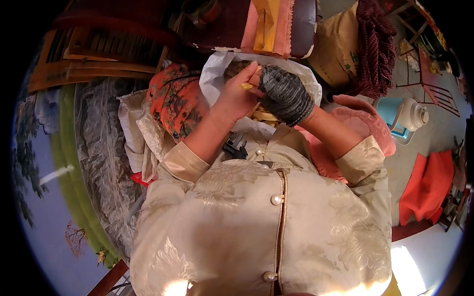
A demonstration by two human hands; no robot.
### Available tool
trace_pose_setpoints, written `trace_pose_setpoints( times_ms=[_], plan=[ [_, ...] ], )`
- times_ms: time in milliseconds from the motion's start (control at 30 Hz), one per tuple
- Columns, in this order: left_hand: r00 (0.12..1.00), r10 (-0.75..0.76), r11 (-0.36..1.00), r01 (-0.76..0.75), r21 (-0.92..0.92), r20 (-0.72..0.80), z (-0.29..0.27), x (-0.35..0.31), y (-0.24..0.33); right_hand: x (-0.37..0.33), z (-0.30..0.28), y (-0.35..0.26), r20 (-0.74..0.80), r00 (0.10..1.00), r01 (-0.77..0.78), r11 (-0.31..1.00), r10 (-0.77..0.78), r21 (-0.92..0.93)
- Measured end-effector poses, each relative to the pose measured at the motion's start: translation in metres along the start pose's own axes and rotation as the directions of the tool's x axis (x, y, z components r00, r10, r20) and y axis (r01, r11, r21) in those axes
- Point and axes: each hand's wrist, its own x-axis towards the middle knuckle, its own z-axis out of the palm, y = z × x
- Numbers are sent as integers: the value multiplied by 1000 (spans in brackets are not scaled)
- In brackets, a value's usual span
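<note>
My bare left hand (239, 94) and my right hand (284, 93), which wears a grey knitted glove, meet above an open white bag (212, 74). Both hands are closed, with the fingertips close together. A small yellowish piece (246, 86) shows at my left fingers; its kind is too small to tell. What my right fingers hold is hidden by the glove and the other hand. Pale yellow strips (264, 116) lie in the bag beneath my hands, partly covered by them.
Ahead stands a dark red bench (212, 38) bearing a pink towel (251, 29), a wooden piece (265, 29) and a metal cup (202, 11). An orange patterned cloth (175, 96) lies left, a tan sack (335, 47) and pink cloth (365, 118) right. A white-and-blue container (402, 116) stands farther right.
</note>
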Motion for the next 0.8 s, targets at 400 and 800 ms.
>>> trace_pose_setpoints(
  times_ms=[400,800],
  plan=[
    [917,398,-66,-11,998,37,16,-4,-4,4,-9,8,0,865,-500,862,502,77],
    [672,554,-530,-170,831,491,29,-3,15,18,-24,-7,269,827,-560,768,494,312]
  ],
)
